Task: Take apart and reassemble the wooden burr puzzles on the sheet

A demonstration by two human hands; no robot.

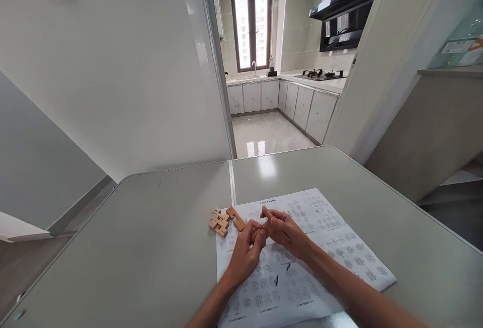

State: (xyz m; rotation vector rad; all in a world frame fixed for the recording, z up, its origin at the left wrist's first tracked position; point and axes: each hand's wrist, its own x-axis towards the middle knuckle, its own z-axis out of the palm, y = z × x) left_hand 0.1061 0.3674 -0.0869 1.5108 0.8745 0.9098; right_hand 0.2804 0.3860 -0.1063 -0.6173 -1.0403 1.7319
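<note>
On the left, a small cluster of wooden pieces is sitting on the grey table, overlapping the edge of the printed sheet; just beside it a notched piece is lying with its lower end close to the left hand; that hand is pinching a lower bit of wood, thumb and fingers closed right up on it; next along, the right hand is gripping an upright bit of wood, fingers tucked in and the top end poking out; both bits are meeting above the sheet, but fingers are hiding the join, so I'm not able to tell if they're one piece or two; the step in hand is looking like close two-handed handling, and I'm guessing the next move is calling for a firm hold on one side and small, careful finger work on the other; around all that, a white wall is rising at left, a window is glowing past the middle, and a stove is sitting farther right; nothing back there is getting in the way; it's the forearms that are covering some of the sheet, and that notched piece is crowding the left fingers.
</note>
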